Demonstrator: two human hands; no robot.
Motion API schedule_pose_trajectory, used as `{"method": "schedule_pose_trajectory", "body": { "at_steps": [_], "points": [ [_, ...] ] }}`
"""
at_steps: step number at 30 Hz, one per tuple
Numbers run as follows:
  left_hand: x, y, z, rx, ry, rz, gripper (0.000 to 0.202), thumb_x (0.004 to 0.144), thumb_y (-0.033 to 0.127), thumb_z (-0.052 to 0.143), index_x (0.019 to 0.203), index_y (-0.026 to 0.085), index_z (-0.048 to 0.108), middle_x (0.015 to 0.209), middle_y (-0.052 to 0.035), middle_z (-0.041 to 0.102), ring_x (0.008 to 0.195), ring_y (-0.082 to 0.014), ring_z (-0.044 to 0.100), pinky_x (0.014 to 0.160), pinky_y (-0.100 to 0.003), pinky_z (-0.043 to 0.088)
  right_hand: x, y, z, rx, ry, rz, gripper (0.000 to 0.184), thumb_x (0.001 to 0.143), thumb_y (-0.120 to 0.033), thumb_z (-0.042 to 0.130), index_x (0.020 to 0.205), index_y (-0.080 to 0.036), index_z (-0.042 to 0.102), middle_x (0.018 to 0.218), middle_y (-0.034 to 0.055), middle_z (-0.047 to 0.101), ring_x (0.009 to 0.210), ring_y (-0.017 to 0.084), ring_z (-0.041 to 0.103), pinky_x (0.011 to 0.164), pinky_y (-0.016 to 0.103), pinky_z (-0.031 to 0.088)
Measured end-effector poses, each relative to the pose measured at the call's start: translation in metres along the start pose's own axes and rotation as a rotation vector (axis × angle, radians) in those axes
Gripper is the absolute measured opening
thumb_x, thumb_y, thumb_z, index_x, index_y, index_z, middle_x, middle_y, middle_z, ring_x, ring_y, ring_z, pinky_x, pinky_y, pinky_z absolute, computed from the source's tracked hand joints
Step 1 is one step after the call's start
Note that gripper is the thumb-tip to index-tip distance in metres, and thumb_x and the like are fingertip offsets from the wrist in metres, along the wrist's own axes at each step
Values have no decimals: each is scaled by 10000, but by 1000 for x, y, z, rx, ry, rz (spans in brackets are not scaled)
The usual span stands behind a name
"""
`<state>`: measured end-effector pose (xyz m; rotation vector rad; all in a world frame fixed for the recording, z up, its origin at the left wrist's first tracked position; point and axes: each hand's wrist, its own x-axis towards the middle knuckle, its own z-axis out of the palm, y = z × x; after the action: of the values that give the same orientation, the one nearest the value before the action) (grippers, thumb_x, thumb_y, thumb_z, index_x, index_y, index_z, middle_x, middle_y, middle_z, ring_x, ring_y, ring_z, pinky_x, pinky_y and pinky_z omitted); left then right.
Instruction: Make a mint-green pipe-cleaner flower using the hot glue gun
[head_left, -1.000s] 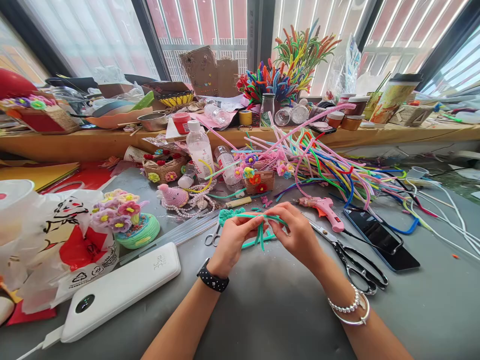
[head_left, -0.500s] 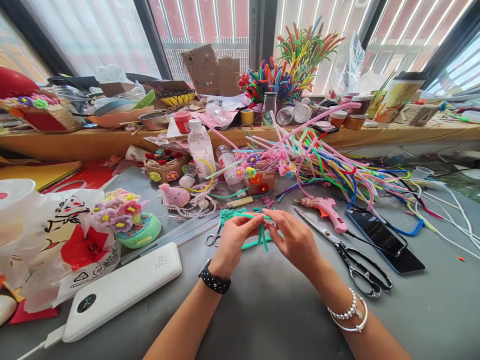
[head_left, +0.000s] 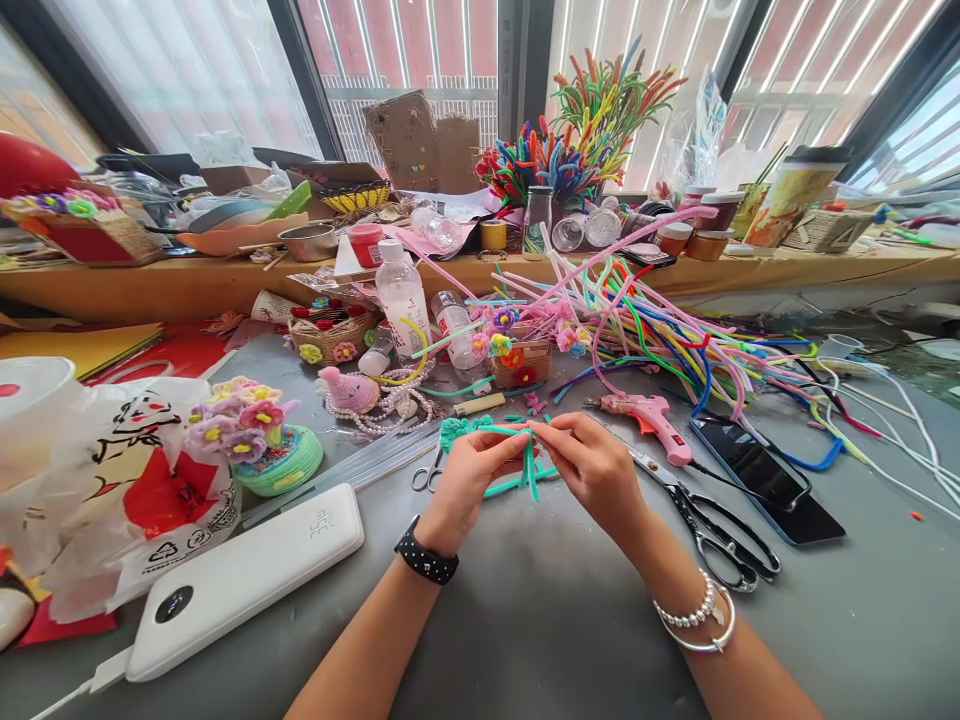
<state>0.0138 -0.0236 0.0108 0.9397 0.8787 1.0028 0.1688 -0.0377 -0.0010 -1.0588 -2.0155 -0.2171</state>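
Between my two hands are teal pipe cleaners, with strands hanging down from the fingertips. My left hand pinches them between thumb and forefinger, and one strand runs along the top of that hand. Fingers closed, my right hand pinches the same pipe cleaners from the other side, its tips close to the left ones. A bunched teal piece lies just behind my left hand. Small scissors rest partly hidden beside it. Another teal length lies on the table beneath the hands.
Large black-handled scissors, a pink glue gun and a phone lie to the right. A white power bank and a flower ornament are at the left. Many loose coloured pipe cleaners spread behind.
My right hand's fingers have drawn together into a pinch near my left fingertips, and the hand has turned slightly. The hanging teal strands have shifted a little. My left hand stays nearly in place.
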Motion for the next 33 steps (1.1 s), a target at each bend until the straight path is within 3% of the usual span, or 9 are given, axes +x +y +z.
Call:
{"method": "schedule_pose_trajectory", "body": {
  "at_steps": [5, 12, 18, 23, 28, 33],
  "points": [
    [1, -1, 1, -18, 126, 48, 210, 593, 296, 720, 745, 153, 704, 740, -35, 692, 714, -141, 613, 714, -255, 485, 1, -7, 6, -18, -32, -59, 407, 833, -47, 348, 1204, -166, 465, 969, 87, 619, 882, 179, 552, 775, 321, 483],
    [1, 0, 1, -84, 176, 89, 186, 581, 264, 728, 729, 154, 699, 746, -29, 693, 706, -130, 610, 693, -234, 482, 4, -13, 1, -122, 46, -124, 252, 796, -185, 513, 1046, -183, 545, 1020, 72, 625, 986, 200, 536, 923, 421, 390],
    [1, 0, 1, -47, 190, 95, 204, 586, 275, 725, 749, 155, 700, 735, -28, 700, 737, -151, 618, 730, -259, 481, 3, -12, 1, -70, 71, -216, 179, 789, -128, 526, 946, -193, 581, 882, 38, 660, 827, 154, 582, 798, 328, 463],
    [1, 0, 0, 16, 204, 152, 202, 605, 270, 711, 770, 155, 700, 766, -34, 704, 737, -153, 615, 717, -261, 489, 1, -10, 0, 47, 72, -201, 194, 797, -82, 498, 940, -172, 594, 880, 74, 647, 855, 168, 576, 751, 305, 492],
    [0, 0, -1, 276, 235, 351, 168, 655, 254, 670, 796, 169, 703, 814, -40, 699, 788, -174, 618, 730, -267, 485, 2, -12, 0, 217, 96, -191, 216, 791, -61, 484, 962, -162, 569, 847, 83, 644, 820, 165, 583, 725, 304, 503],
    [-2, 1, -4, 644, 169, 668, 141, 734, 190, 594, 814, 217, 707, 841, -35, 685, 778, -151, 608, 703, -242, 469, 5, -14, -6, 369, 79, -38, 199, 774, -63, 496, 897, -190, 588, 803, 58, 647, 757, 149, 592, 677, 279, 501]
  ]
}}
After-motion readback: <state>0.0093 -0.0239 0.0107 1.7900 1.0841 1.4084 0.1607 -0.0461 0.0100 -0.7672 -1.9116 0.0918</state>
